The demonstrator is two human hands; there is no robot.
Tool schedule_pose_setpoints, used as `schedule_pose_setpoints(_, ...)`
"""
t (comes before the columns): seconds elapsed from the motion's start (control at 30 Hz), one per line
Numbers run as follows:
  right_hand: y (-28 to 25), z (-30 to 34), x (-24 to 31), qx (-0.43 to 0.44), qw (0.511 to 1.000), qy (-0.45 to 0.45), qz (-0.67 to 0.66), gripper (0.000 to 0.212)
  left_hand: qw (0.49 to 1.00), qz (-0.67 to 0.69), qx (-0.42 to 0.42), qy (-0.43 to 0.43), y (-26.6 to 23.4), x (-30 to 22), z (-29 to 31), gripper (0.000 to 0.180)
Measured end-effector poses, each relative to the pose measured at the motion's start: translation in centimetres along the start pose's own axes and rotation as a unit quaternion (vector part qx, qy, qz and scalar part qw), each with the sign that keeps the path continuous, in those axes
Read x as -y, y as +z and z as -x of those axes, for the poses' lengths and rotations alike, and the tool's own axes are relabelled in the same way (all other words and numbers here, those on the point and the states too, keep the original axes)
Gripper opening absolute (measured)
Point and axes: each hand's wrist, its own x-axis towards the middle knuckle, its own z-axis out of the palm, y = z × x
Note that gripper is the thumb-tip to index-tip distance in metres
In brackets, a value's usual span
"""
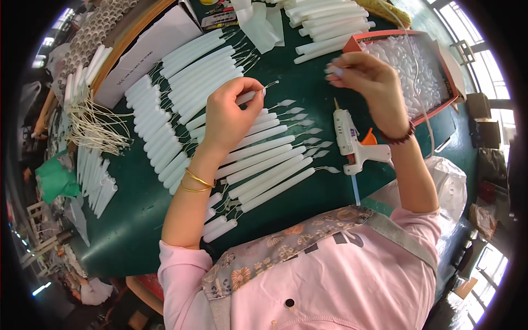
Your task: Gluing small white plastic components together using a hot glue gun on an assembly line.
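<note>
Clasping a smooth white cylinder (247,97), left hand (234,113) faces right hand (374,80), whose grip I cannot tell.

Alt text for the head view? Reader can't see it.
A person's left hand holds a white stick above rows of similar sticks on a green table, some tipped with flame-shaped pieces. The right hand, fingers pinched, hovers near a red box of clear pieces; a white glue gun lies below it.
</note>
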Motion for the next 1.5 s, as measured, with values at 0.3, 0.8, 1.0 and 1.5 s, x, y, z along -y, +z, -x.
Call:
schedule_pose_setpoints(0.3, 5.8, -2.7, -1.5, 0.037, 0.984, 0.132, -0.109, 0.028, 0.999, 0.022, -0.027, 0.004, 0.2, 0.0, 0.0, 0.007)
schedule_pose_setpoints(0.8, 7.1, -2.9, -1.6, 0.114, 0.981, 0.129, -0.085, 0.028, 1.0, -0.011, -0.006, -0.001, -0.1, -0.2, 0.1, 0.009)
schedule_pose_setpoints(1.0, 4.2, -0.5, 1.2, 0.079, 0.982, 0.034, 0.166, 0.03, 0.998, -0.057, 0.008, 0.036, -0.1, 0.7, -0.1, 0.013)
schedule_pose_setpoints(1.5, -0.9, 13.0, 0.7, 0.111, 0.829, 0.018, 0.548, 0.066, 0.952, -0.304, 0.039, 0.019, -1.1, 3.3, -2.3, 0.016)
